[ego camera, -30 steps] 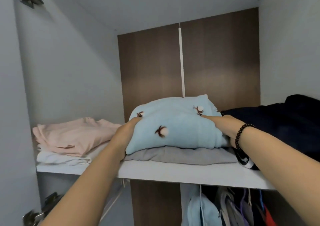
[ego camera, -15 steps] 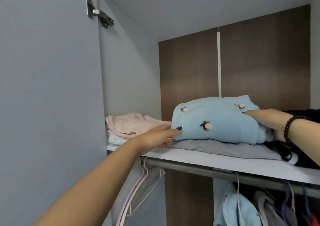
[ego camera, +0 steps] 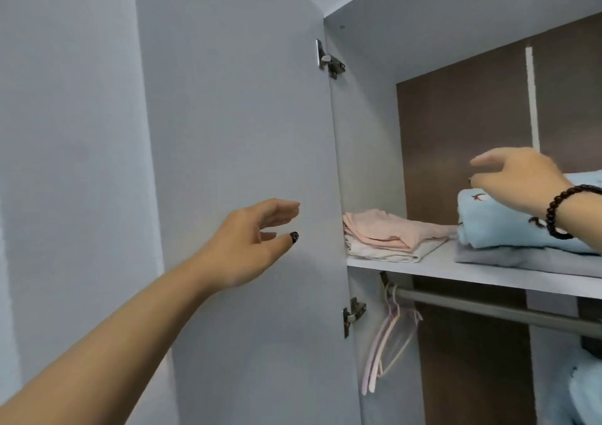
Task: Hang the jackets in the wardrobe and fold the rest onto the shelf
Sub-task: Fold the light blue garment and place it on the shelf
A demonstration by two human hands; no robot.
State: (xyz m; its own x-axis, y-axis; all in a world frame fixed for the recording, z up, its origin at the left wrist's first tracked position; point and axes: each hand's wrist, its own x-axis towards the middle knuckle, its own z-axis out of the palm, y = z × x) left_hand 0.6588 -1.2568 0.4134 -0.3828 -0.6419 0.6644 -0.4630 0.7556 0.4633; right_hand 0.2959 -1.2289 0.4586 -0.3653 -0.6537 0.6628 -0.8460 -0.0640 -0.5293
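A folded light-blue fleece garment (ego camera: 508, 226) with small brown marks lies on a folded grey garment (ego camera: 521, 258) on the white wardrobe shelf (ego camera: 423, 270). To its left sits a folded pink garment (ego camera: 387, 232) on a cream one (ego camera: 384, 252). My right hand (ego camera: 518, 177), with a dark bead bracelet on the wrist, hovers open just above the blue garment's left end and holds nothing. My left hand (ego camera: 250, 242) is open in the air in front of the open wardrobe door (ego camera: 234, 131), well left of the shelf.
Under the shelf runs a metal hanging rail (ego camera: 488, 309) with empty pink and cream hangers (ego camera: 387, 343) at its left end. A light-blue garment (ego camera: 583, 392) hangs at the lower right. Door hinges (ego camera: 329, 60) stick out at the cabinet's left edge.
Both hands have left the blue garment. My left hand swung left in front of the door, my right hand rose above the garment. The view turned left.
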